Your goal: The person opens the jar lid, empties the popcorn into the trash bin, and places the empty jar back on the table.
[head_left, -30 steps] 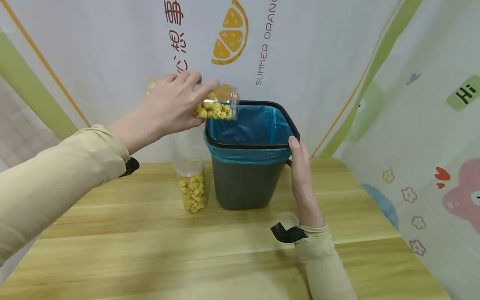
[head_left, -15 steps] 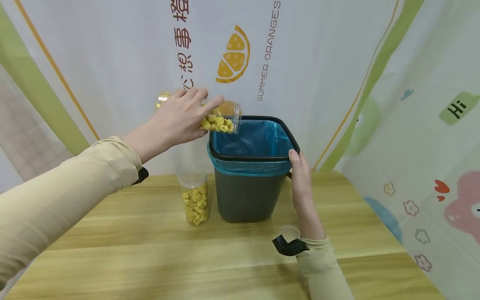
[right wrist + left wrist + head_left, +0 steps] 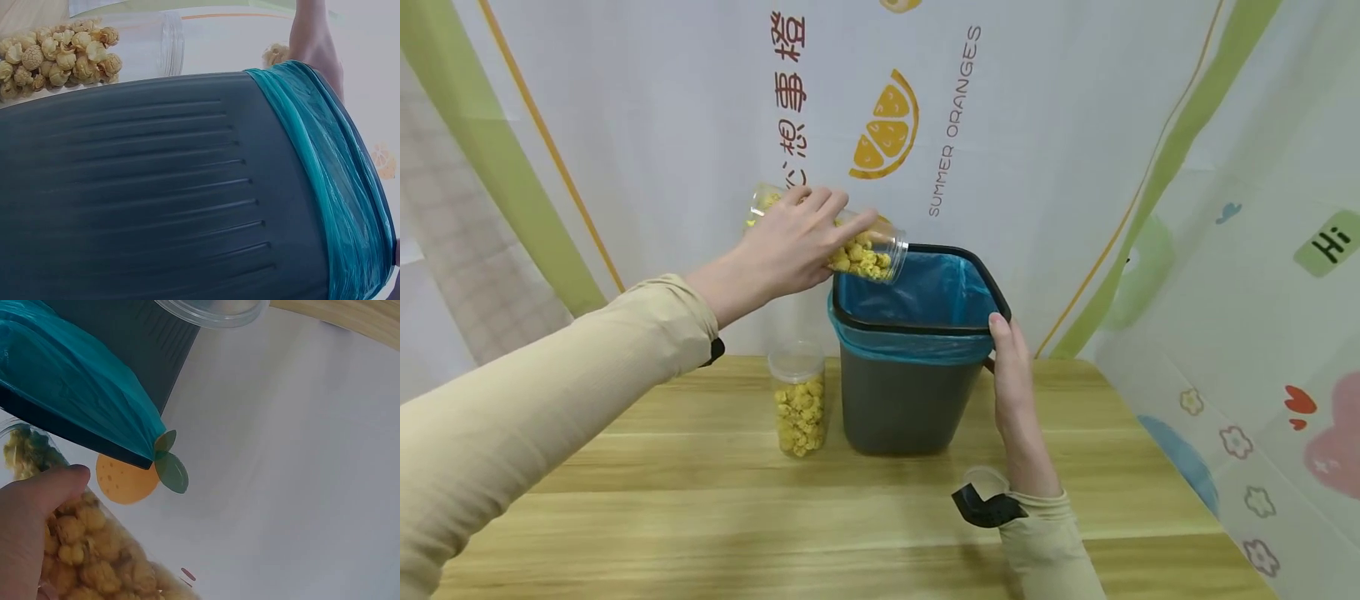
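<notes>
My left hand (image 3: 801, 242) grips a clear plastic jar (image 3: 893, 244) of yellow popcorn from above. The jar lies tipped on its side, its uncapped mouth lower and pointing right over the left rim of a dark grey trash can (image 3: 895, 404). Popcorn (image 3: 871, 263) has gathered near the mouth. In the left wrist view, the thumb (image 3: 59, 484) presses along the jar's side. A blue bag (image 3: 917, 287) lines the can under its black rim. My right hand (image 3: 1015, 371) holds the can's right front corner, thumb at the rim; its other fingers are mostly hidden.
A second clear jar (image 3: 800, 417), about half filled with popcorn, stands upright left of the can. Near my right wrist, a clear round lid (image 3: 985, 482) lies on the wooden table (image 3: 737, 517). A printed curtain (image 3: 1037, 125) hangs behind.
The jar in my left hand has tilted further, mouth downward, and its popcorn sits closer to the opening. My right hand keeps its hold on the can. The head view has shifted slightly.
</notes>
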Motion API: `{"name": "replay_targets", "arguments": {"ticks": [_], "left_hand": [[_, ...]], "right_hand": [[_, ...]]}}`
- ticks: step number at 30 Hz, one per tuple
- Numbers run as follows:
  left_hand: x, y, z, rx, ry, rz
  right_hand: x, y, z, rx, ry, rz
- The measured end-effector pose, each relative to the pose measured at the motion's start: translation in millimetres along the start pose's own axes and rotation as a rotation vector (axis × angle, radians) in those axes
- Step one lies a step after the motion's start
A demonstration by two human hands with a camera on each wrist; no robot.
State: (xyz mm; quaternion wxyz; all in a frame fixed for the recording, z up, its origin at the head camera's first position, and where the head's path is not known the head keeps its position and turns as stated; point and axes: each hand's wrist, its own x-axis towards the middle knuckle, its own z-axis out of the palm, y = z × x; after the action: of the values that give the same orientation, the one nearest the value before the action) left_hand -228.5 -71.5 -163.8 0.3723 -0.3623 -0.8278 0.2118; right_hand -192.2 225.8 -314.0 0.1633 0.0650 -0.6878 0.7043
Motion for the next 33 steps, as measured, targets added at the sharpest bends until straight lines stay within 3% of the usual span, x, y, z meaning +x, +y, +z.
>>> {"name": "replay_targets", "arguments": {"ticks": [27,33], "left_hand": [[7.5,6.5,3.7,0.047,0.001,0.021],[11.7,7.7,4.2,0.058,0.036,0.038]], "right_hand": [[-2.1,2,0,-0.041,-0.012,-0.011],[-2.0,2,-1,-0.039,-0.010,-0.011]]}}
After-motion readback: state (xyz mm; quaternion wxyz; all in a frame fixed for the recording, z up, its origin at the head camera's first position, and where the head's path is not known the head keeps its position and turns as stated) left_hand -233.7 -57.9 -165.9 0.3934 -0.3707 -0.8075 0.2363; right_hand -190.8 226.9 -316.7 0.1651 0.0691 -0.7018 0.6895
